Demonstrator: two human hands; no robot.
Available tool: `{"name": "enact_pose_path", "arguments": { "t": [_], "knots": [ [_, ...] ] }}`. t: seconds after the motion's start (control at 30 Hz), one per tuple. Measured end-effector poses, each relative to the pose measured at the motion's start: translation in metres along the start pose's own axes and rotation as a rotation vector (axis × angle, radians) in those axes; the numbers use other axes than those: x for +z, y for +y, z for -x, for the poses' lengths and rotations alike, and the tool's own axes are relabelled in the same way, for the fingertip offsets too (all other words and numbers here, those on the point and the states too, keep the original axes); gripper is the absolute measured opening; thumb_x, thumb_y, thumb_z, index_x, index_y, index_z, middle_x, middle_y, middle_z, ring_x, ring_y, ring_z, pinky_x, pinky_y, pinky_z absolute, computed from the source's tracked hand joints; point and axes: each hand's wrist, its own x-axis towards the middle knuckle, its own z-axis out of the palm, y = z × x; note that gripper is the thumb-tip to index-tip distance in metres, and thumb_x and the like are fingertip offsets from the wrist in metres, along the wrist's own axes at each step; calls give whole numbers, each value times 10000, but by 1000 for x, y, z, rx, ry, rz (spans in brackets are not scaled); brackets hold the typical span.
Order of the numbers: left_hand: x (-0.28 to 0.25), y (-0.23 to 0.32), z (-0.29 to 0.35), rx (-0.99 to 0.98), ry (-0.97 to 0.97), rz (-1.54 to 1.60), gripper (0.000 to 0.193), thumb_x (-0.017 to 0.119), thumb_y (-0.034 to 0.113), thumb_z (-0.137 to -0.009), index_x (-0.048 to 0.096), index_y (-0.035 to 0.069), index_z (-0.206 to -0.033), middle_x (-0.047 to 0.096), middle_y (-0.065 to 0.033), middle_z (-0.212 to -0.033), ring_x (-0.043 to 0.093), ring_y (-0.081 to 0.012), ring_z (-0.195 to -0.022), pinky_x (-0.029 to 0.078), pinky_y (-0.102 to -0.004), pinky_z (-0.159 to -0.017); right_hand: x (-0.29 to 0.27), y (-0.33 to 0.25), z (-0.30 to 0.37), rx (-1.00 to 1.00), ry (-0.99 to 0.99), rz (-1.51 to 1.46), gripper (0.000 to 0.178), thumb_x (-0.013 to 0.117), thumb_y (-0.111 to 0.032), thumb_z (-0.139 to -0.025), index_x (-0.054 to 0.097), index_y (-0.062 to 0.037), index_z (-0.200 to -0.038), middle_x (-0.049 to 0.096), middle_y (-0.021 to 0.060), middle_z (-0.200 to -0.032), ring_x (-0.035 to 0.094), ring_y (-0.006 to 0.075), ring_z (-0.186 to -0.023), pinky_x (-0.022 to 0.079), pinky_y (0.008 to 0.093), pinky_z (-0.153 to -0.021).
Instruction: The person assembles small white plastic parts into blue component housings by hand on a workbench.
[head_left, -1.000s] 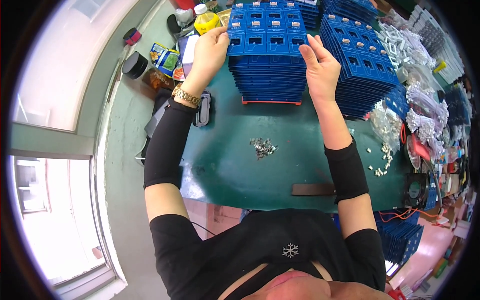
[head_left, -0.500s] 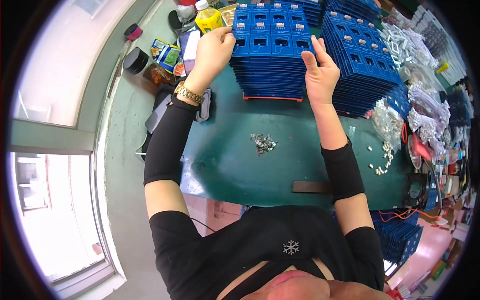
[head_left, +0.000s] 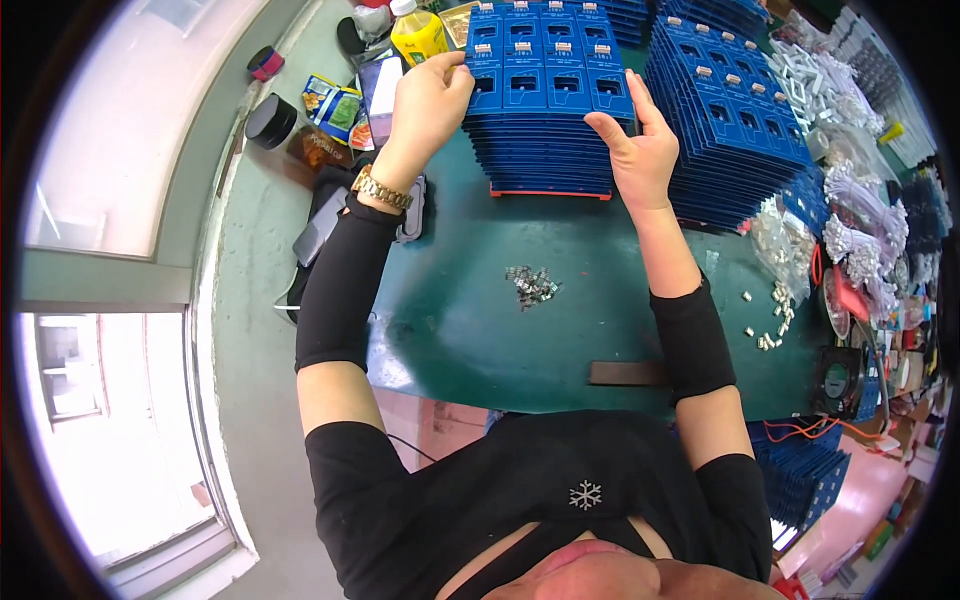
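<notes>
Since half a second ago, the right thumb has swung leftward, over the near right corner of the front stack of blue boards (head_left: 542, 150), while the left hand (head_left: 431, 103) has kept its place at the stack's left edge. That stack stands at the top centre of the frame, on a thin red-orange base (head_left: 550, 194).

Fingers of the left hand are curled in, tips at the edge of the upper boards; whether they pinch one, I cannot tell. The right hand (head_left: 641, 140) is spread wide, fingers straight along the stack's right side and thumb well apart from them, with nothing gripped; whether it touches the boards is unclear.

Just right of it, a second stack of blue boards (head_left: 725, 135) fills the upper right. A small heap of metal pieces (head_left: 533, 288) lies on the green table (head_left: 470, 345) mid-frame, and a brown bar (head_left: 628, 374) lies below and to its right. Small white pieces (head_left: 782, 300) are scattered near a clear bag (head_left: 782, 245) at right. Upper left are a yellow bottle (head_left: 419, 38), a phone (head_left: 384, 95) and a dark-lidded jar (head_left: 270, 122).
</notes>
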Motion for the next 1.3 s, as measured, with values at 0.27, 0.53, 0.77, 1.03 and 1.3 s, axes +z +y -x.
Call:
{"name": "enact_pose_path", "arguments": {
  "t": [0.27, 0.53, 0.77, 1.03, 1.3],
  "knots": [
    [-3, 3, -1, 18, -19, -121, 331, 547, 222, -874, 675, -15, -1066, 686, -191, -797, 674, -321, -755, 526, -378, -724, 1, 5, 3, 50, -61, -71, 746, 830, -297, -748, 509, 110, -1284, 556, 245, -1305, 540, 290, -1229, 413, 349, -1038],
    [-3, 5, -3, -58, -35, -67, 332, 548, 222, -869, 681, -20, -1054, 692, -190, -811, 684, -305, -777, 529, -365, -742, -1, 1, 1, 75, -64, -41, 779, 830, -331, -744, 500, 115, -1291, 535, 266, -1321, 525, 311, -1248, 406, 356, -1047],
    [-2, 4, -5, -10, -22, -85, 328, 553, 218, -862, 692, -20, -1039, 700, -208, -843, 692, -303, -782, 535, -356, -738, -1, -1, 0, 16, -66, 60, 755, 786, -371, -785, 502, 114, -1289, 533, 282, -1312, 518, 353, -1247, 404, 377, -1047],
    [-6, 3, -8, -19, -36, -73, 316, 572, 216, -858, 689, -10, -1046, 676, -169, -706, 667, -271, -656, 517, -351, -654, 2, -2, -1, -1, -68, 88, 737, 747, -393, -822, 496, 115, -1293, 543, 280, -1299, 536, 360, -1217, 416, 380, -1030],
    [-17, -7, 11, -18, 76, -92, 352, 574, 273, -917, 617, 42, -1179, 685, -149, -779, 655, -247, -660, 501, -363, -635, -7, -12, 3, -76, -36, 70, 646, 682, -372, -883, 498, 81, -1305, 550, 275, -1282, 546, 379, -1189, 425, 391, -1013]
  ]
}}
